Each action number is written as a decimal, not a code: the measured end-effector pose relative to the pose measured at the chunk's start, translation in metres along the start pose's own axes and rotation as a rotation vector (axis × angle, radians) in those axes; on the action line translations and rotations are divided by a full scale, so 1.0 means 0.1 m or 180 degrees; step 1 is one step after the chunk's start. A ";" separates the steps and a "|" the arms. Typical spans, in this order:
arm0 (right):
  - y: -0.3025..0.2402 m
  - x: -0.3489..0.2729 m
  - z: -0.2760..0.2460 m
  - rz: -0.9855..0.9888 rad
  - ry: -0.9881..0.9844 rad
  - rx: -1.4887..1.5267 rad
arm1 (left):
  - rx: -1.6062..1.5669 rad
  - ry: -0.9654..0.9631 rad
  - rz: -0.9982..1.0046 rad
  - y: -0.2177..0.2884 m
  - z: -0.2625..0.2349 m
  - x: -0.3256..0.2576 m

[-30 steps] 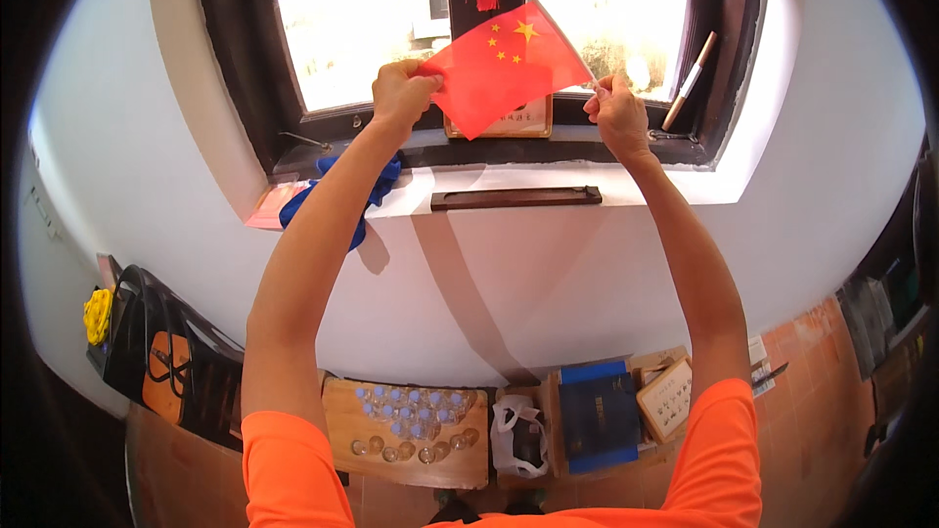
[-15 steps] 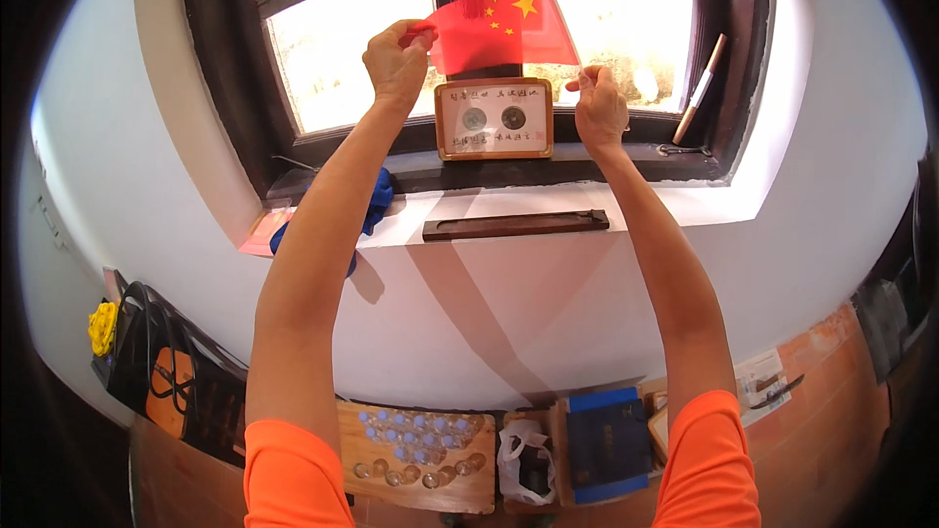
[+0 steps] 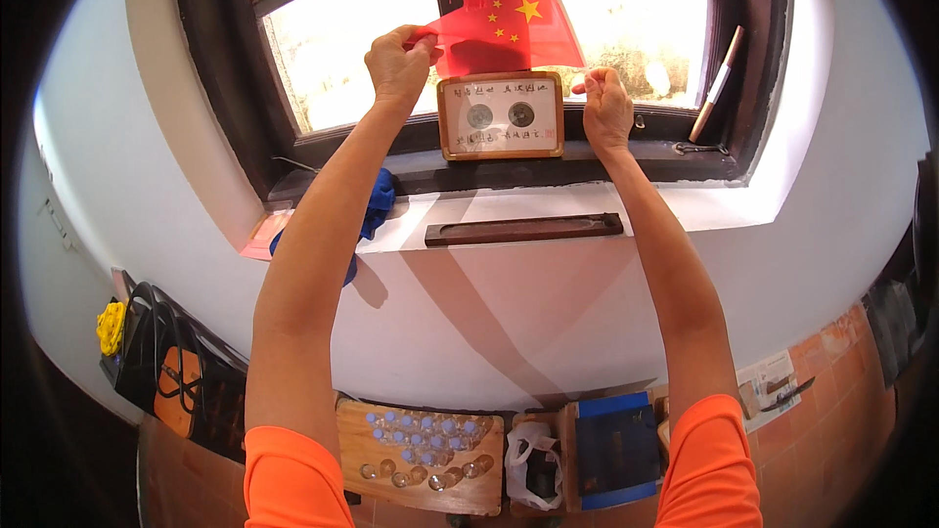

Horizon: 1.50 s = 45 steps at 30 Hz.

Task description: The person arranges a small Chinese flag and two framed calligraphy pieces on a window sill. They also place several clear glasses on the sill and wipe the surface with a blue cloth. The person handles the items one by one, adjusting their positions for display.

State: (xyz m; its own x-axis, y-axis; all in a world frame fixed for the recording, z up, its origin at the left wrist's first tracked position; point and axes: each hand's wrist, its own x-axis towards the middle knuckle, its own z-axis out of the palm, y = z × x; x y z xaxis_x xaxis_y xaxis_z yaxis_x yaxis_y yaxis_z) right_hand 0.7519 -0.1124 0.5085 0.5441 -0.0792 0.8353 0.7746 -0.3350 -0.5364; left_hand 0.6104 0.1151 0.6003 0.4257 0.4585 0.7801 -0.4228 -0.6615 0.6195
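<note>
Flag: a small red flag (image 3: 499, 29) with yellow stars is up in front of the window (image 3: 323, 59), stretched between both raised hands, just above a framed plaque.
Left hand: the left hand (image 3: 396, 64) is closed, pinching the flag's left corner between thumb and fingers.
Right hand: the right hand (image 3: 606, 108) has its fingers curled, pinching what looks like the flag's thin stick or lower right edge; the exact contact is too fine to tell.
Plaque: the wooden framed plaque (image 3: 500, 115) stands upright on the dark sill, two round coin-like discs set inside it.
Containers: down on the floor, a wooden tray (image 3: 421, 460) holds rows of small clear jars; beside it a white plastic bag (image 3: 528, 455) and a blue box (image 3: 616, 450).
Ledge: the white ledge (image 3: 704, 220) carries a long dark wooden bar (image 3: 523, 229) and a blue cloth (image 3: 377, 210) by the left forearm.
Room: white wall, dark window frame, reddish tiled floor (image 3: 831, 430), black bag (image 3: 166, 372) at left.
</note>
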 end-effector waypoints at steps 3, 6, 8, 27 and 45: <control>0.06 0.01 0.00 -0.0137 0.0047 0.0111 | -0.0021 -0.0104 -0.0160 0.07 0.01 -0.03; 0.08 0.00 0.02 -0.0156 0.0098 0.0067 | 0.0059 -0.0115 -0.0159 0.05 0.03 -0.01; 0.09 -0.02 0.02 -0.0293 0.0134 0.0059 | 0.0337 -0.0070 -0.0112 -0.01 0.04 0.02; 0.10 -0.09 -0.03 0.0030 0.0113 0.0037 | 0.0444 -0.0097 -0.0255 -0.20 0.20 -0.09; 0.08 -0.06 -0.19 -0.0192 0.0002 -0.0894 | 0.0397 0.0106 -0.0163 -0.36 0.27 -0.10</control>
State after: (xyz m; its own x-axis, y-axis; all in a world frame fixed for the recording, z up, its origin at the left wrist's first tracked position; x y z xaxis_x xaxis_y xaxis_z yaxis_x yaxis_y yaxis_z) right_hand 0.7485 -0.1322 0.5019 0.4994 -0.0518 0.8648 0.6859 -0.5861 -0.4312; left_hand 0.6426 0.1183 0.5681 0.4166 0.5116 0.7515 -0.2974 -0.7044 0.6445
